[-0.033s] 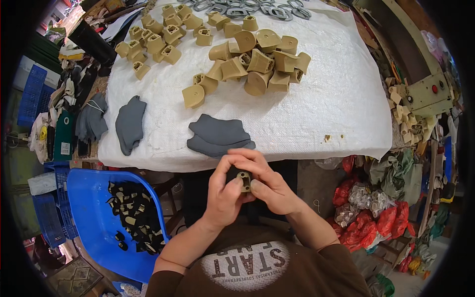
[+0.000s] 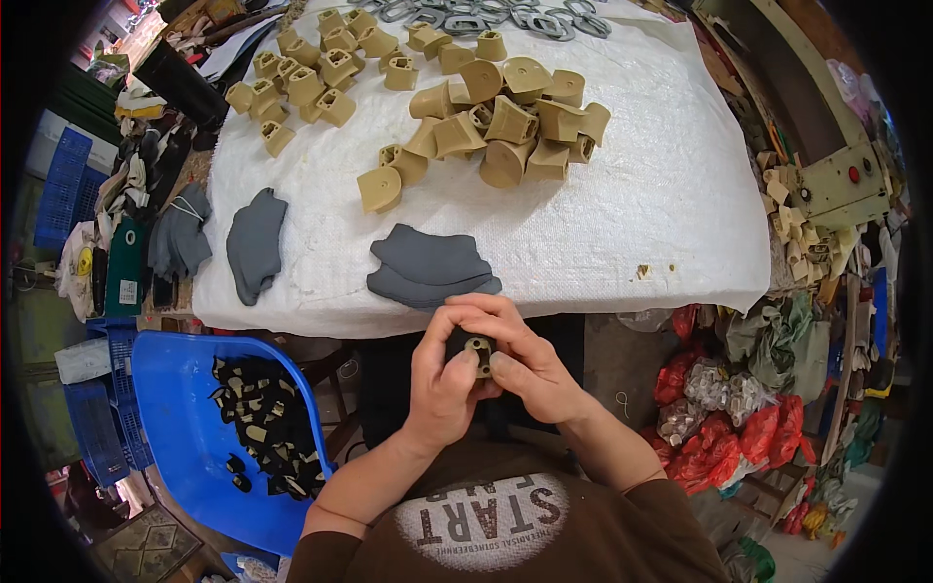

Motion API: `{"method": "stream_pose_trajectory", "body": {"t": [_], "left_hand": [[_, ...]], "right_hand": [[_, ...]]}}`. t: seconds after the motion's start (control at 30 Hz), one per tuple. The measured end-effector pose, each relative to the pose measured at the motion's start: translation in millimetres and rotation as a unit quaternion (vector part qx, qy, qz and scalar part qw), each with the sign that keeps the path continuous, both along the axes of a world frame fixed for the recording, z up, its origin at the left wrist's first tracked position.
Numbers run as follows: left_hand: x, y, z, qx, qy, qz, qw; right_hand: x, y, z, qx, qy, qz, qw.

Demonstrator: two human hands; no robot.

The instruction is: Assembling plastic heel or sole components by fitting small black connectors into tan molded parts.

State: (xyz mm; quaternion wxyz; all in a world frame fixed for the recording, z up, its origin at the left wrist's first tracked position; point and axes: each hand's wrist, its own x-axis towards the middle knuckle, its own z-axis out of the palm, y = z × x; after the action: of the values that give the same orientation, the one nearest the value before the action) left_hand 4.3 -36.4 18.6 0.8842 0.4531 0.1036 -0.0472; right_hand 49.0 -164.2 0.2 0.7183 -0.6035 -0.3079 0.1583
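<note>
Just off the table's near edge, my left hand [image 2: 445, 374] and my right hand [image 2: 533, 374] are both closed around one shoe heel [image 2: 483, 346]. Its tan end with holes faces up, and dark covering wraps its side. Both thumbs press at the rim; the fingers hide most of the rest. Beyond my hands lies a small stack of dark grey cover pieces [image 2: 428, 264]. Farther back are a heap of bare tan shoe heels [image 2: 510, 121] and a looser group of tan heels [image 2: 306, 85] to its left.
The table wears a white woven sheet [image 2: 671, 223]. More grey pieces [image 2: 257, 248] lie at its left. A blue basin [image 2: 170, 418] of dark-covered heels stands lower left. Metal rings [image 2: 466, 21] lie at the far edge; red plastic bags [image 2: 705, 447] sit at right.
</note>
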Motion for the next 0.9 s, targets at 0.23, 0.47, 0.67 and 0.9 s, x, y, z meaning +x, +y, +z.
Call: {"method": "stream_pose_trajectory", "body": {"t": [0.23,0.47,0.67,0.9], "left_hand": [[-5,3,-17,0.064,-0.047,-0.035,0.996],[2,19,-12,0.011,-0.094,-0.202,0.975],[1,19,-2,0.021,-0.046,-0.230,0.972],[0,17,-12,0.013,-0.013,-0.154,0.988]], "right_hand": [[-1,6,-2,0.001,-0.041,-0.089,0.995],[27,-3,15,0.010,0.263,0.009,0.965],[33,-3,0,0.067,0.153,0.168,0.972],[7,10,-18,0.032,-0.006,-0.021,0.999]]}}
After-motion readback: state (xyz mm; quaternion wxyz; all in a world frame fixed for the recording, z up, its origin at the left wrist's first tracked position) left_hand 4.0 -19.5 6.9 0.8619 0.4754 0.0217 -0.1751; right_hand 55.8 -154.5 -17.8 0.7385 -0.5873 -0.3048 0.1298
